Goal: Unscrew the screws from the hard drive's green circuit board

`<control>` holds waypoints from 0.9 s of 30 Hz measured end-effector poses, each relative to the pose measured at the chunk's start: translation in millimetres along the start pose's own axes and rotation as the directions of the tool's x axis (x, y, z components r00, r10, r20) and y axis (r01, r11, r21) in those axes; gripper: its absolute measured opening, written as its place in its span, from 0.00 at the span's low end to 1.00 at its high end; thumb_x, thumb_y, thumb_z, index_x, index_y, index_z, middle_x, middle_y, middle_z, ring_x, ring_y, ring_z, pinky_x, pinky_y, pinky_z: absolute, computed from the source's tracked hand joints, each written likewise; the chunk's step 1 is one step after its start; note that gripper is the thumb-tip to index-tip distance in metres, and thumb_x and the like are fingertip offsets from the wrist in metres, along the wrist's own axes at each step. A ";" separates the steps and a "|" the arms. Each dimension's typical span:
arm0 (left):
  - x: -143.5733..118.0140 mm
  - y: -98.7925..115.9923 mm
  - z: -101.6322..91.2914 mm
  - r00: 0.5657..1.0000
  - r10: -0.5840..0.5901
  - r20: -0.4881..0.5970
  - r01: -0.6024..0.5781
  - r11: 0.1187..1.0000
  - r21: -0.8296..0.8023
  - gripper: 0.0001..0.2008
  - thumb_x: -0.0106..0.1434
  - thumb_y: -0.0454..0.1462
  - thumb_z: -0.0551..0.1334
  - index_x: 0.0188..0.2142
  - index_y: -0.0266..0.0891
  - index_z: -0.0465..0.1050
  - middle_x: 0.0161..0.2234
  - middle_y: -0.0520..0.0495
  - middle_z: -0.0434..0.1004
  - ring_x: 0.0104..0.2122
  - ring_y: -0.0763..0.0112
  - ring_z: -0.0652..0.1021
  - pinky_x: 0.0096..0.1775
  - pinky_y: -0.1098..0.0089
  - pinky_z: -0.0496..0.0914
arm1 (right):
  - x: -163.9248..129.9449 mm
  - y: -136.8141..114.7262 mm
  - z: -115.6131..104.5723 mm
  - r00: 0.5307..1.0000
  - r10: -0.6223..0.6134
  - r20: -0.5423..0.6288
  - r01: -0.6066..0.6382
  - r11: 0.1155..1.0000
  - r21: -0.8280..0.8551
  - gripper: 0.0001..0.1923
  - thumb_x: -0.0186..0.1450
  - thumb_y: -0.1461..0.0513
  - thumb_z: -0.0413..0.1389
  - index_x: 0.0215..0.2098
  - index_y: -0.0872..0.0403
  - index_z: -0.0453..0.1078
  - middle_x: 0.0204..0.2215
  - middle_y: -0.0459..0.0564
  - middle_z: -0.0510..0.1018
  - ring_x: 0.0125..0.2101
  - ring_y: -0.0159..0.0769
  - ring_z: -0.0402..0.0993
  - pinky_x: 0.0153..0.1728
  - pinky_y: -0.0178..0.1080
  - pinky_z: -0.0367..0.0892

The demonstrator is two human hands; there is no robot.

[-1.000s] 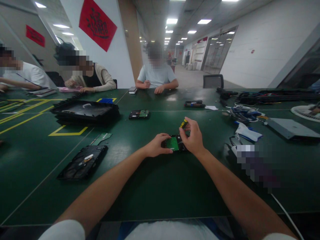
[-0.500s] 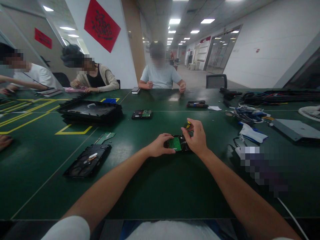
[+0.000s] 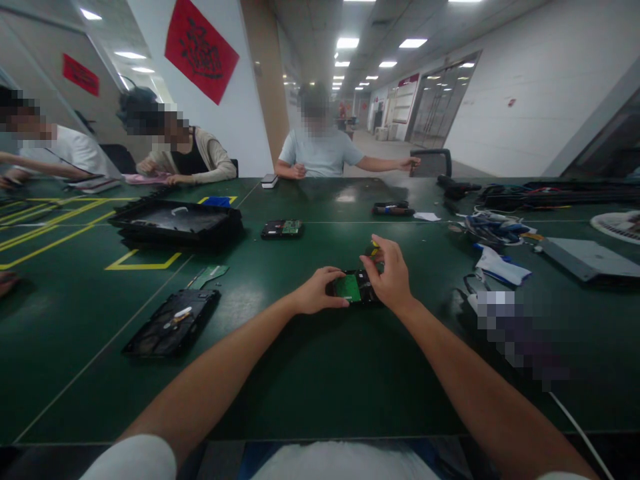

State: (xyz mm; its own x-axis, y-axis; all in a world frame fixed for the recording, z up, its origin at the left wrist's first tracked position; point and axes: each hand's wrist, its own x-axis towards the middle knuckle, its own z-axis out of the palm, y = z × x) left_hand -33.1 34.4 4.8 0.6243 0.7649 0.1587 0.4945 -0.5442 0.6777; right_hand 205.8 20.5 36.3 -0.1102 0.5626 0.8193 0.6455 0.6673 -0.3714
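A black hard drive (image 3: pixel 349 288) with a green circuit board lies flat on the dark green table before me. My left hand (image 3: pixel 320 291) is closed around its left end, fingers on the far edge and thumb on the near edge. Over the drive's right end is my right hand (image 3: pixel 389 272), pinching a small screwdriver (image 3: pixel 375 249) with a yellow and black handle. The fingers hide the tool's lower part, so I cannot tell where its tip touches.
Left of my arms lie a black drive-like casing (image 3: pixel 173 323) and a green circuit board (image 3: pixel 209 275). Farther back are another hard drive (image 3: pixel 283 229) and a black tray (image 3: pixel 175 223). A silver metal box (image 3: pixel 593 259), cables (image 3: pixel 500 229) and a glove (image 3: pixel 501 267) lie right. Several people sit opposite.
The person opposite has stretched an arm out to the right. My view has shifted slightly; my hands keep nearly the same hold on the hard drive and screwdriver.
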 end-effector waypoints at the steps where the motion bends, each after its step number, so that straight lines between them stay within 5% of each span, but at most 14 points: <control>1: 0.0 0.0 -0.1 1.000 0.001 0.002 -0.001 1.000 0.001 0.43 0.54 0.57 0.72 0.64 0.43 0.66 0.65 0.37 0.62 0.64 0.47 0.65 0.65 0.49 0.61 | 0.2 -0.4 -0.4 1.000 -0.002 0.012 0.001 1.000 0.005 0.28 0.71 0.58 0.55 0.68 0.45 0.57 0.56 0.57 0.70 0.51 0.47 0.74 0.49 0.53 0.78; 6: -0.6 2.0 -1.4 1.000 -0.006 0.006 0.006 1.000 -0.003 0.43 0.54 0.57 0.71 0.65 0.43 0.66 0.65 0.37 0.62 0.64 0.46 0.65 0.65 0.48 0.61 | -0.2 -2.0 -1.1 0.999 -0.001 0.034 0.001 1.000 0.009 0.30 0.72 0.60 0.52 0.71 0.45 0.52 0.57 0.57 0.69 0.49 0.45 0.74 0.50 0.52 0.76; 12: 0.4 0.5 -1.2 1.000 -0.013 0.013 0.012 1.000 0.005 0.44 0.53 0.57 0.71 0.65 0.43 0.66 0.65 0.36 0.62 0.65 0.46 0.64 0.64 0.48 0.62 | 1.1 -4.2 -2.8 1.000 0.003 0.014 -0.003 1.000 0.009 0.28 0.70 0.58 0.56 0.67 0.46 0.57 0.53 0.56 0.69 0.41 0.41 0.74 0.40 0.47 0.79; 27: 1.3 5.1 -2.7 1.000 -0.016 0.013 0.016 1.000 -0.003 0.42 0.53 0.56 0.72 0.64 0.43 0.67 0.65 0.38 0.63 0.64 0.46 0.65 0.64 0.49 0.62 | -0.1 -3.3 -1.0 0.999 0.013 0.043 -0.015 0.999 0.039 0.29 0.71 0.59 0.55 0.69 0.44 0.55 0.56 0.57 0.69 0.43 0.43 0.77 0.47 0.52 0.78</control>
State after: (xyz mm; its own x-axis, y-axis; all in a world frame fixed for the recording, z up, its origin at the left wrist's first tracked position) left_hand -31.3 33.5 10.5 0.6240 0.7690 0.1387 0.5027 -0.5310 0.6822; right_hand 204.4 17.7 38.0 -0.1338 0.5915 0.7951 0.6167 0.6778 -0.4004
